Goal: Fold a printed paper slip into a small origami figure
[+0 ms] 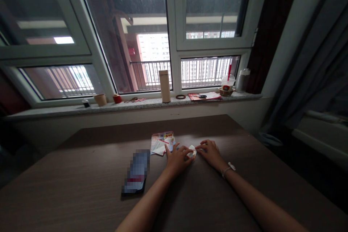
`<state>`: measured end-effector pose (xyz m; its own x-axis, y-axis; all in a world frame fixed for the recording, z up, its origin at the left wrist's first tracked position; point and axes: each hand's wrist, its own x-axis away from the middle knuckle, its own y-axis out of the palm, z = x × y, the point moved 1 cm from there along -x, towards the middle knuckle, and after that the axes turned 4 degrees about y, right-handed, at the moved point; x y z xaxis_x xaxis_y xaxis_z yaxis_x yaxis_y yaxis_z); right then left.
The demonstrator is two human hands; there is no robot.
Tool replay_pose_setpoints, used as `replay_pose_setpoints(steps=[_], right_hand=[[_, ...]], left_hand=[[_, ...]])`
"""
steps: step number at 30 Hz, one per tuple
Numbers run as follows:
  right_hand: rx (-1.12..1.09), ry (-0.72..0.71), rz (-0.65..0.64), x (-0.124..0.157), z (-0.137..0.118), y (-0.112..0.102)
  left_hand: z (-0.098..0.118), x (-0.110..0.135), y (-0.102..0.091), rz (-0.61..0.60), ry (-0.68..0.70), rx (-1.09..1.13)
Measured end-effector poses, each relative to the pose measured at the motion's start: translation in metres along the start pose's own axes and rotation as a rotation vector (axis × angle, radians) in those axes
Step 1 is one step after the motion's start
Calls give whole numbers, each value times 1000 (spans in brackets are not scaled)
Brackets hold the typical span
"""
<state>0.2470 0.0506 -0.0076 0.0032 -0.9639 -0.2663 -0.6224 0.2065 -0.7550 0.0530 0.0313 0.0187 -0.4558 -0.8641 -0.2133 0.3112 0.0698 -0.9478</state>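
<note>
A small piece of white paper lies near the middle of the brown table, between the person's two hands. The left hand has it at its left side — thumb and forefinger nearly closed about it, the other fingers spread over the table. The right hand meets its right edge, thumb and forefinger drawn together on it, with a pale bracelet round the wrist.

Just beyond the left hand's outer fingers lie colourful printed leaflets with a white slip on top. Nearer the person, to the left, lies a dark phone, its screen blurred into blocks.

Past the table runs the stone windowsill, where I see a tan flask standing upright, scissors on red-and-white papers, and a clear cup with a red straw — a grey bottle beside it.
</note>
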Motion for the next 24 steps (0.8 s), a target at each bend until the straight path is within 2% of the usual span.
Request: replay_pose_setpoints(steps=[8, 18, 24], right_hand=[[-21, 16, -15, -7, -2, 6], [54, 71, 12, -5, -13, 6], [71, 80, 24, -3, -17, 5]], left_hand=[[-9, 1, 8, 32, -11, 24], [-9, -1, 7, -18, -58, 46], [-8, 0, 7, 6, -61, 25]])
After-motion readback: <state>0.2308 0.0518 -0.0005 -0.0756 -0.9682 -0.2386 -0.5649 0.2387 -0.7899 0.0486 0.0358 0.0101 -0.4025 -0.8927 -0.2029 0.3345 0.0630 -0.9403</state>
